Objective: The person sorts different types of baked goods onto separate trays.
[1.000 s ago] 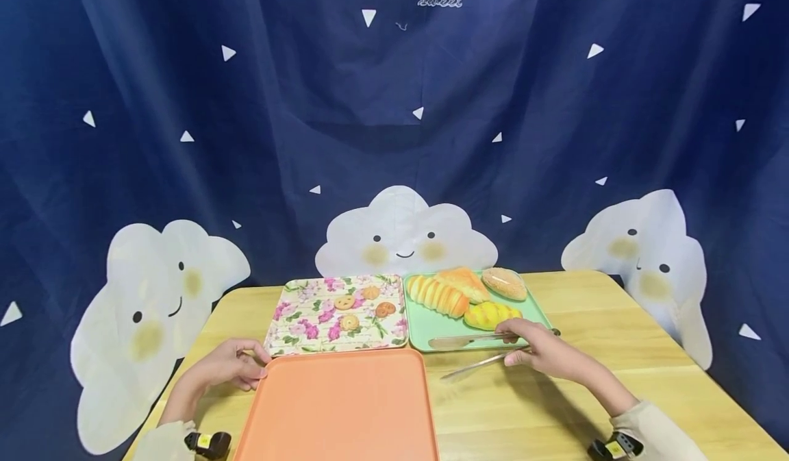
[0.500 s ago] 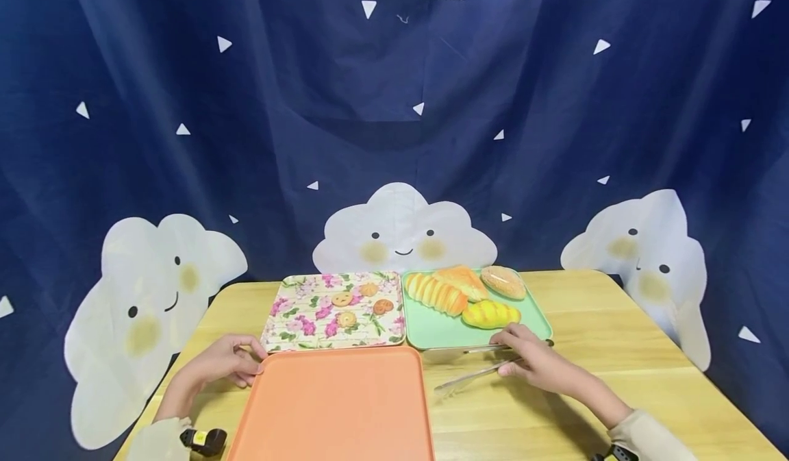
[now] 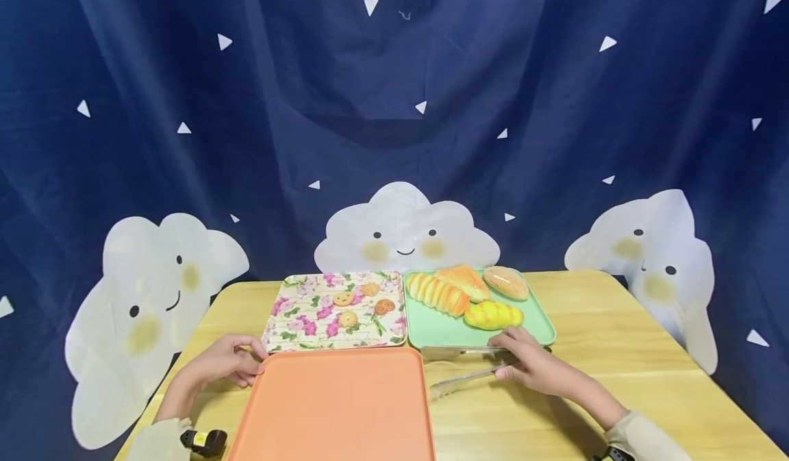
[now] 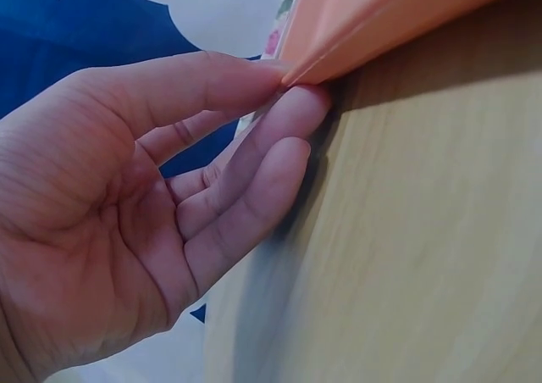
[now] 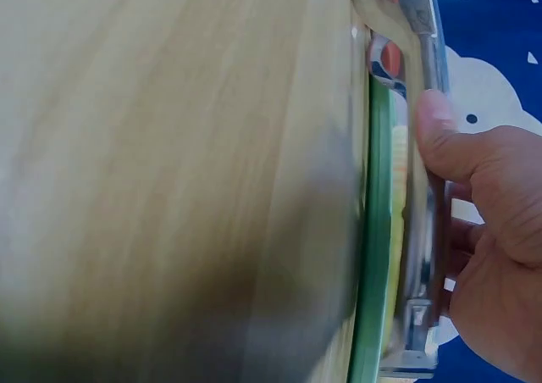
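Note:
My left hand (image 3: 216,364) pinches the far left corner of an orange tray (image 3: 339,406); the left wrist view shows that tray corner (image 4: 318,61) between thumb and fingers. In my right hand (image 3: 542,365) are metal tongs (image 3: 468,377), their two arms spread apart with nothing between the tips. They hover at the front edge of a green tray (image 3: 419,331), which bears a yellow bread (image 3: 493,315), a ridged loaf (image 3: 437,294), a triangular pastry (image 3: 464,281) and an oval seeded bun (image 3: 507,282). The right wrist view catches the tongs (image 5: 415,256) edge-on beside the thumb.
A flowered tray (image 3: 290,317) with several cookies (image 3: 348,319) adjoins the green tray's left side, behind the orange one. All stand on a wooden table (image 3: 592,317). A dark blue curtain (image 3: 345,139) with white clouds hangs behind.
My right hand and the tongs have shifted slightly left and toward me, from over the green tray to its front edge. The left hand keeps its hold on the orange tray.

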Demonstrator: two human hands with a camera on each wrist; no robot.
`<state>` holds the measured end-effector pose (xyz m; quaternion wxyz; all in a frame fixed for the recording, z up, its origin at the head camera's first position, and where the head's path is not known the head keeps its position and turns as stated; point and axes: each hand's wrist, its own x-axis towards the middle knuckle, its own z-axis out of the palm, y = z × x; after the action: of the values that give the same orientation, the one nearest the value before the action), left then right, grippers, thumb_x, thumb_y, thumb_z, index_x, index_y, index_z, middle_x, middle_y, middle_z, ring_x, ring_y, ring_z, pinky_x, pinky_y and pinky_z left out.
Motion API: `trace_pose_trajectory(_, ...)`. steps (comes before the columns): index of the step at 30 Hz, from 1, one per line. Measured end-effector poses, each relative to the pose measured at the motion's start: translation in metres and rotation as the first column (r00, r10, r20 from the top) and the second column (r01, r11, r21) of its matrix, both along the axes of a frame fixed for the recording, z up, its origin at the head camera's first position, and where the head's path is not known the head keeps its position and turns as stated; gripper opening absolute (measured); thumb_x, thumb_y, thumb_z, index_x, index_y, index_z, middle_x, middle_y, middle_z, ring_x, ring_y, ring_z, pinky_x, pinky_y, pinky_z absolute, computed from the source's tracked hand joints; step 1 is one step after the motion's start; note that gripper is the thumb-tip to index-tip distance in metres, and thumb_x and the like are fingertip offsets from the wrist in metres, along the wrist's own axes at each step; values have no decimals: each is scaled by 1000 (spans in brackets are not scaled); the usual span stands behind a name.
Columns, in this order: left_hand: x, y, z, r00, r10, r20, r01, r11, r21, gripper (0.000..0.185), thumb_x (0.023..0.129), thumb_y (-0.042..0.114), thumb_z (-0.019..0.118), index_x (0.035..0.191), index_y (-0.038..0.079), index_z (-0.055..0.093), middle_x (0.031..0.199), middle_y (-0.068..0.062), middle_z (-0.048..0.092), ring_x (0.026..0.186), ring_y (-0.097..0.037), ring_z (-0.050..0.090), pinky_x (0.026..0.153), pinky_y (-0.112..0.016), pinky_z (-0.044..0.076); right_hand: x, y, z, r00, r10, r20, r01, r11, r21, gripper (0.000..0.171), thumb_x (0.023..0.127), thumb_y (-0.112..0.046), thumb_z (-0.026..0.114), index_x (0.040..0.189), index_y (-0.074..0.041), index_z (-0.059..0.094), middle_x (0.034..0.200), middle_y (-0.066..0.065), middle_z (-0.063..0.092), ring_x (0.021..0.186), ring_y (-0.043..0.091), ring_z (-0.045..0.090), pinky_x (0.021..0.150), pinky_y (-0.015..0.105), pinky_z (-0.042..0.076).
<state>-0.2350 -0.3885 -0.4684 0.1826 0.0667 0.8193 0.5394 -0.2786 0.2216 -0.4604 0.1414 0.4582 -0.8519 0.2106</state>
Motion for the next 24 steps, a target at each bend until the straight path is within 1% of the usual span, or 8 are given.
trace_pose_trajectory(5,1,0,-2,1000,1,0,-1,1000,-6,27,87,5,71,107,-11,65,74,-4,72,64,-15,69,60,-32,61,0,0,1,1000,9,-13,-9,1000,24,48,77,-26,83,119,-8,66,106,-2,62,98,9,50,77,33,42)
trace_pose_trajectory(8,-1,0,-2,1000,3,-1,-3,1000,-4,27,87,5,71,107,-11,65,73,-3,71,64,-14,69,60,-31,61,-1,1,2,1000,5,-7,-5,999,40,49,77,-28,83,119,-8,66,107,-2,63,98,10,51,77,34,42)
trace_pose_trajectory(16,-4,2,-1,1000,-7,-14,7,1000,-5,27,87,6,72,107,-11,65,71,-3,71,63,-14,69,59,-31,61,2,4,6,996,-52,70,46,995,91,48,82,-35,81,119,-8,67,110,-1,65,101,14,55,79,35,44)
trace_pose_trajectory(21,-3,1,-3,1000,-1,-18,1,1000,-9,27,87,5,72,106,-11,65,70,-3,71,63,-14,70,59,-31,61,4,4,11,987,-94,133,77,989,125,47,84,-41,80,120,-13,68,114,-2,66,104,17,58,82,37,45)
trace_pose_trajectory(24,-1,0,-4,1000,2,-23,-3,1000,-10,26,86,4,72,106,-11,65,70,-4,71,63,-14,69,58,-32,61,4,2,12,984,-104,144,84,987,134,46,85,-42,80,121,-16,69,114,-3,67,105,18,58,83,39,45)
